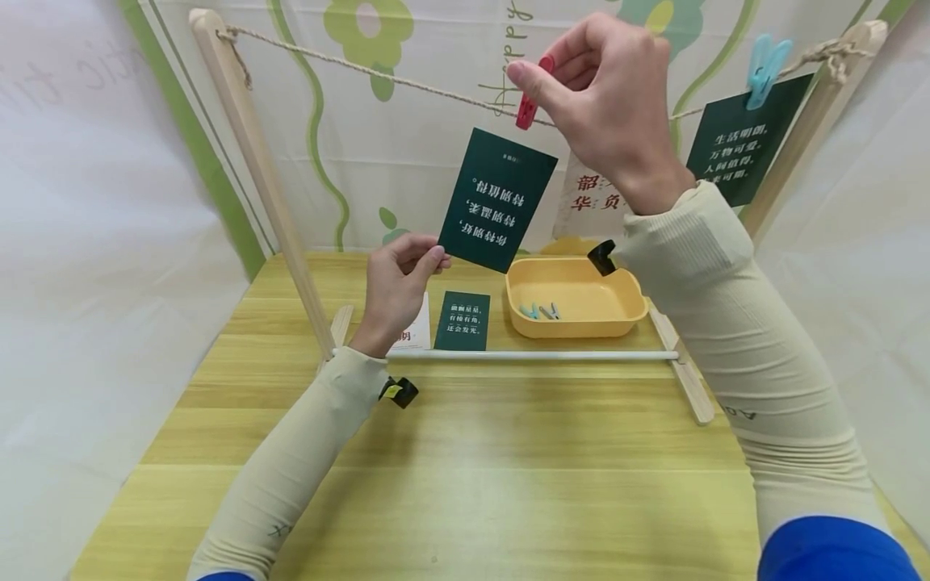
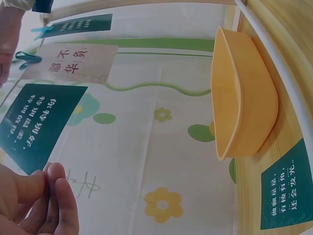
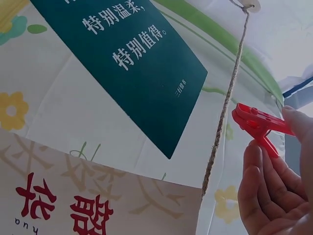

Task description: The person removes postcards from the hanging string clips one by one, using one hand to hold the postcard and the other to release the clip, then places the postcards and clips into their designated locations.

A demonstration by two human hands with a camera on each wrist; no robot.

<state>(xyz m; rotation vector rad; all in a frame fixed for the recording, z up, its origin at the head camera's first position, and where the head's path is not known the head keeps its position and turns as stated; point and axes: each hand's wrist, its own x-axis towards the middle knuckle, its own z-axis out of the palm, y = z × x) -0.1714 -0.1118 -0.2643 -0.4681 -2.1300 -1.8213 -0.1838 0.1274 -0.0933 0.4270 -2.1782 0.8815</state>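
My left hand [image 1: 400,282] pinches a dark green card [image 1: 497,202] with white characters by a lower corner, thumb against fingers. The card is tilted, its writing upside down in the head view, and its upper edge is below the rope [image 1: 378,77]. My right hand [image 1: 617,105] grips a red clothespin [image 1: 533,97] by its handles between thumb and fingers. In the right wrist view that red clothespin [image 3: 257,122] is beside the rope [image 3: 225,112], apart from it and from the green card [image 3: 132,73].
A white card [image 2: 71,63] with red characters and another green card [image 1: 748,137] hang clipped on the rope between wooden posts [image 1: 254,153]. On the table are a yellow basket [image 1: 574,329] holding small clothespins [image 1: 541,311], a green card [image 1: 462,321], a white card [image 1: 417,329] and a white rod [image 1: 545,355].
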